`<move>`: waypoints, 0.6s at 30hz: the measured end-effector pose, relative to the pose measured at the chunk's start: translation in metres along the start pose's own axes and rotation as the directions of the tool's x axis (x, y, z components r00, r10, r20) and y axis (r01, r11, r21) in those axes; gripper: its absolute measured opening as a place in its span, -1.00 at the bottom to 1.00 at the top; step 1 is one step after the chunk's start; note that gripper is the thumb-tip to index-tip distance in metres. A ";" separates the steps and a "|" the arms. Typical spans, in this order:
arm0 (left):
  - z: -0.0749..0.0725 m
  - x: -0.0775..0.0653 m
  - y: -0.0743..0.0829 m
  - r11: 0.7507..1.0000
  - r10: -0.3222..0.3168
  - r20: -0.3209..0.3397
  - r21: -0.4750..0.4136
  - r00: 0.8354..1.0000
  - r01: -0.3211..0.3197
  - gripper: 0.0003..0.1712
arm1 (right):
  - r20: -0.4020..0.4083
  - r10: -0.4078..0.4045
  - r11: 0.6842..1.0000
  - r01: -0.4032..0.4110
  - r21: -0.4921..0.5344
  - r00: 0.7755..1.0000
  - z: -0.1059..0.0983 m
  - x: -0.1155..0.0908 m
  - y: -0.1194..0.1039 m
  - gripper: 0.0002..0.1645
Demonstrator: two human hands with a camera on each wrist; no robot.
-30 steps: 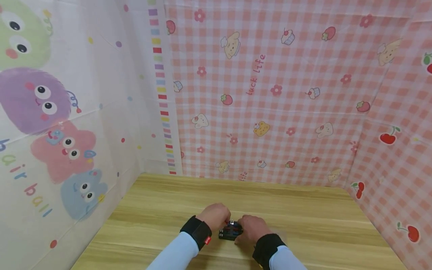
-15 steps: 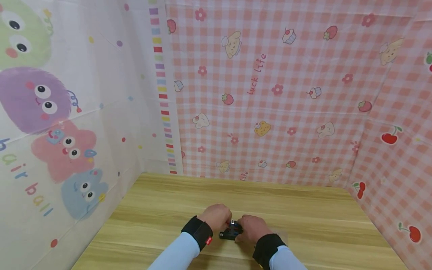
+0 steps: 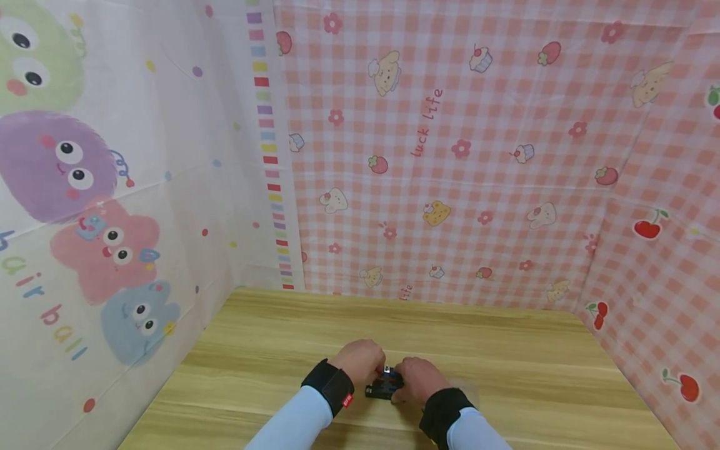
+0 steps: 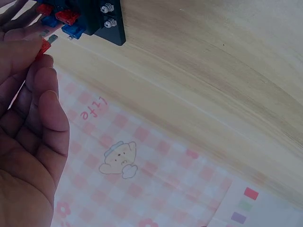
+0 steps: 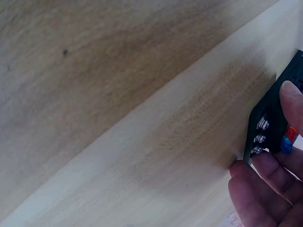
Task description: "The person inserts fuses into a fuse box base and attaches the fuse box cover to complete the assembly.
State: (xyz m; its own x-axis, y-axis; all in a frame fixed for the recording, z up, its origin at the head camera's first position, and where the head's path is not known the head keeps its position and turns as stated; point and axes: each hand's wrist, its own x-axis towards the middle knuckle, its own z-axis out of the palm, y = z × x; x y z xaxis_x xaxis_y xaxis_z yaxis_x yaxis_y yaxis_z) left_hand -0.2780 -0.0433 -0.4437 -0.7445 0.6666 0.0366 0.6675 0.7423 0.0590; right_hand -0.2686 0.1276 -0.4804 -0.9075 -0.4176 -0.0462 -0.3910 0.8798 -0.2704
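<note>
A small black fuse box (image 3: 381, 390) sits between the two hands on the table. Metal terminal screws (image 4: 110, 22) run along its edge, and red and blue blade fuses (image 4: 67, 17) stand in it. My left hand (image 3: 360, 362) pinches a loose red blade fuse (image 4: 44, 48) between thumb and fingertips, its metal prongs pointing toward the box. From the other side, my right hand (image 3: 422, 380) grips the fuse box, thumb on one long side and fingers on the other. In the right wrist view, the right fingers hide part of the fuses.
A wood-grain table (image 3: 281, 331) lies under everything. Behind it hangs a pink checked cloth (image 3: 450, 187), and a white cartoon-printed cloth (image 3: 185, 206) closes the left side. Something faint and see-through (image 3: 468, 391) lies just right of the right hand.
</note>
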 end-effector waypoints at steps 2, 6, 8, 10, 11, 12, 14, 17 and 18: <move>0.000 0.000 0.000 1.000 -0.009 0.005 -0.007 1.000 0.009 -0.92 | -0.003 0.000 1.000 0.000 0.013 1.000 0.000 0.000 -0.001 -0.60; 0.001 0.000 0.001 1.000 -0.021 0.012 -0.007 1.000 0.021 -0.91 | -0.014 -0.001 1.000 0.001 0.016 1.000 -0.001 -0.001 -0.001 -0.60; 0.001 0.000 0.001 1.000 -0.022 0.011 -0.003 1.000 0.022 -0.91 | -0.016 -0.001 1.000 0.001 0.010 1.000 0.000 -0.001 0.000 -0.59; 0.002 0.000 0.001 1.000 -0.022 0.011 0.001 1.000 0.022 -0.91 | -0.013 0.002 1.000 -0.002 0.006 1.000 0.000 -0.001 0.000 -0.59; 0.002 0.000 0.001 1.000 -0.023 0.013 -0.002 1.000 0.023 -0.91 | -0.012 0.002 1.000 -0.002 0.002 1.000 0.000 -0.001 0.000 -0.58; 0.002 0.000 0.000 1.000 -0.022 0.012 -0.003 1.000 0.022 -0.92 | -0.011 0.002 1.000 -0.002 0.000 1.000 0.000 -0.001 0.000 -0.58; 0.002 0.000 0.000 1.000 -0.023 0.014 -0.006 1.000 0.023 -0.92 | -0.010 0.000 1.000 0.000 -0.010 1.000 0.000 -0.001 -0.001 -0.57; 0.002 0.000 0.001 0.999 -0.033 0.022 -0.019 0.999 0.033 -0.93 | -0.011 -0.004 1.000 0.003 -0.027 1.000 0.001 -0.001 -0.001 -0.57; 0.002 0.000 0.001 0.999 -0.037 0.025 -0.023 0.999 0.038 -0.93 | -0.010 -0.003 0.999 0.002 -0.032 1.000 0.001 -0.001 -0.001 -0.57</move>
State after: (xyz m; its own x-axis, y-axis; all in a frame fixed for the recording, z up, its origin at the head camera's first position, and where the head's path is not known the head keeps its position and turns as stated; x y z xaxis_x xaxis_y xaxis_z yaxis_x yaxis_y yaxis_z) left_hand -0.2778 -0.0425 -0.4461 -0.7683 0.6400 0.0094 0.6384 0.7652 0.0830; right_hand -0.2675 0.1267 -0.4809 -0.9079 -0.4176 -0.0359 -0.3979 0.8856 -0.2397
